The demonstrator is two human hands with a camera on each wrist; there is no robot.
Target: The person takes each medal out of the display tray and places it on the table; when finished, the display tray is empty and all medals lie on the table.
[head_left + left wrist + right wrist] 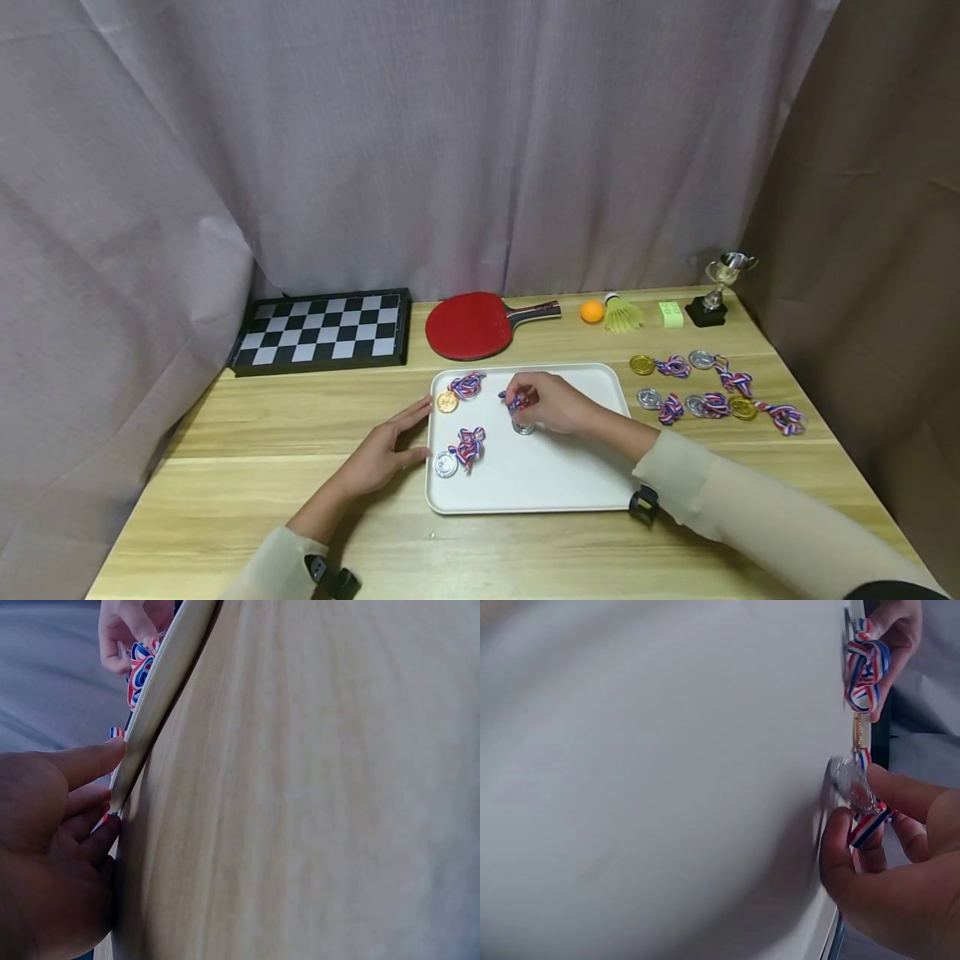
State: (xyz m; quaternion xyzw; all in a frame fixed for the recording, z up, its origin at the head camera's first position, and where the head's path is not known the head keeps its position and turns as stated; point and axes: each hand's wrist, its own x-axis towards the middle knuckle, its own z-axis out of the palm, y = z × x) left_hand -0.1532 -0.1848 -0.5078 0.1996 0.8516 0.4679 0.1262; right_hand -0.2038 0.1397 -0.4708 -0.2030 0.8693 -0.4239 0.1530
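Observation:
My right hand (550,402) pinches a silver medal (852,784) by its bundled red, white and blue ribbon (870,827), low over the middle of the white tray (540,492). In the right wrist view the disc hangs tilted at the fingertips. At the tray's left edge, my left hand (378,457) rests its fingers and thumb against the rim (142,731). Inside the tray, along that same side, lie a gold medal (447,402) at the back and another silver medal (446,464) nearer the front, both with ribbons bunched beside them.
Right of the tray lie several more medals (649,398) with ribbons. Along the back stand a chessboard (322,330), a red table tennis paddle (468,327), an orange ball (592,312), a yellow shuttlecock (622,314), a green block (671,314) and a trophy (720,287). Curtains (420,150) hang behind.

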